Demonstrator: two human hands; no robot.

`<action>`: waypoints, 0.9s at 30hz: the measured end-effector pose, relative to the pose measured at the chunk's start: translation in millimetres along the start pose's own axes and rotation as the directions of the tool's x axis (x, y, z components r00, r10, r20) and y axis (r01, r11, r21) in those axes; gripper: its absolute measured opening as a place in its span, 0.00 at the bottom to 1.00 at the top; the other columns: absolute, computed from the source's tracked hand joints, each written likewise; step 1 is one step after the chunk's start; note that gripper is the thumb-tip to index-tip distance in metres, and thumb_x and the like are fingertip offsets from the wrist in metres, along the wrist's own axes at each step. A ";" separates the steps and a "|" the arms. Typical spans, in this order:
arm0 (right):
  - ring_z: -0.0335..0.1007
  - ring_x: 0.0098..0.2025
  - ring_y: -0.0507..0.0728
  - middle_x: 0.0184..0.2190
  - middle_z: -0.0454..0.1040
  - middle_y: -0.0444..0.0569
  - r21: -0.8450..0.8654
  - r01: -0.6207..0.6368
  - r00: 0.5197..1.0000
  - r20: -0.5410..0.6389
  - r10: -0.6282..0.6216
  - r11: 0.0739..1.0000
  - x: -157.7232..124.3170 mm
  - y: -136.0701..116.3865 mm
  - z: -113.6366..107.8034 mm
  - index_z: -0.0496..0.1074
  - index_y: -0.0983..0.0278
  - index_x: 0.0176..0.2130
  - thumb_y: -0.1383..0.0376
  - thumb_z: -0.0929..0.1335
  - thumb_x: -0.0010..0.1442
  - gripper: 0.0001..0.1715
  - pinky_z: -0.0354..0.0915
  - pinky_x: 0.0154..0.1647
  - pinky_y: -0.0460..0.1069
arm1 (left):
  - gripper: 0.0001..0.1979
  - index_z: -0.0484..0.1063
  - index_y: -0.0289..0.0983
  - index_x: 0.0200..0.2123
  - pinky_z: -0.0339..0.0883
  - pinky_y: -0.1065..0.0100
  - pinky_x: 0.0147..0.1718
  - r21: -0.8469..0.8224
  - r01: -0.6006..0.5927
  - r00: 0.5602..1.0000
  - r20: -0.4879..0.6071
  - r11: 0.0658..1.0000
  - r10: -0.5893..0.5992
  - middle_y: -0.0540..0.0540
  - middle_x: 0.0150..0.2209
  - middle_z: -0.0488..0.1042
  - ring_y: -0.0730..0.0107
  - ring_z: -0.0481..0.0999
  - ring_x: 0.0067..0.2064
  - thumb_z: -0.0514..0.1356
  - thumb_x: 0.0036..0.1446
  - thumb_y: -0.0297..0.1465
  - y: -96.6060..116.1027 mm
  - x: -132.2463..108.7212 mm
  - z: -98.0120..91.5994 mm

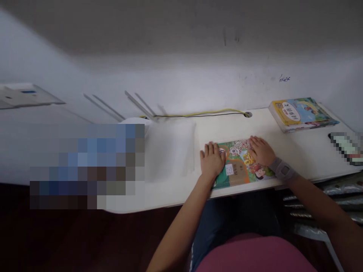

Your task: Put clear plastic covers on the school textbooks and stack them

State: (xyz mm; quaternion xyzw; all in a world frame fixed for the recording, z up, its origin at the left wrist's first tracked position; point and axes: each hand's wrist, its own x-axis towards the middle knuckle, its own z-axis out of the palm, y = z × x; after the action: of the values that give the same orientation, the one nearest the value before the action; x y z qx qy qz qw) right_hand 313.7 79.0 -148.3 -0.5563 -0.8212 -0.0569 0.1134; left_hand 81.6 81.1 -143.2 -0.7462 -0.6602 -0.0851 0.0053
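Note:
A colourful illustrated book (pixel 239 172) lies closed and flat near the front edge of the white desk. Its cover shows a lion-dance picture, a green and brown part and a small white label. My left hand (pixel 212 160) rests on the book's left edge, palm down, fingers stretched out. Across from it, my right hand (pixel 262 151) lies over the upper right part of the cover, also palm down with its fingers extended. A grey band with a dark face is round my right wrist. To the left of the book is a pale, translucent sheet (pixel 171 151).
A stack of books (pixel 302 113) sits at the back right of the desk (pixel 167 190). A pixelated phone-like object (pixel 347 149) lies at the right. Yellow and black cables (pixel 198 113) run along the wall into a round hole. Pixelation covers the left end. Plastic-wrapped items (pixel 326 198) are below right.

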 end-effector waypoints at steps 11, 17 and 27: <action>0.58 0.58 0.62 0.55 0.67 0.61 -0.003 0.012 0.998 -0.054 -0.012 1.000 22.3 0.5 0.0 0.65 0.72 0.54 0.62 0.57 0.64 0.24 0.49 0.59 0.57 | 0.25 0.59 0.30 0.57 0.63 0.58 0.51 -0.675 0.130 0.934 -0.161 0.726 -0.318 0.34 0.52 0.69 0.59 0.69 0.53 0.51 0.56 0.31 -24.9 11.4 -3.0; 0.63 0.51 0.60 0.46 0.72 0.57 0.075 0.084 0.992 -0.097 -0.077 0.994 35.0 4.0 2.0 0.68 0.68 0.49 0.61 0.58 0.65 0.20 0.50 0.56 0.57 | 0.35 0.59 0.36 0.57 0.67 0.70 0.26 -0.933 0.178 0.977 0.128 0.312 -0.172 0.54 0.26 0.70 0.74 0.71 0.25 0.62 0.44 0.34 -42.7 30.6 -18.4; 0.64 0.40 0.58 0.37 0.70 0.55 0.155 0.231 0.961 -0.188 -0.201 0.961 38.1 11.6 -24.3 0.71 0.69 0.45 0.60 0.58 0.65 0.19 0.59 0.44 0.52 | 0.18 0.71 0.33 0.27 0.61 0.74 0.22 -0.958 0.193 0.980 0.180 0.214 -0.081 0.54 0.20 0.69 0.77 0.67 0.21 0.70 0.31 0.35 -51.4 31.0 -46.6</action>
State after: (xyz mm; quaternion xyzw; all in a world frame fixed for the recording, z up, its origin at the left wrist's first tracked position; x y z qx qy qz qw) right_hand 313.9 112.4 -115.6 -0.4440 -0.8663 -0.0439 0.2249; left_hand 28.8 112.6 -98.4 -0.5293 -0.5267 -0.4428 -0.4964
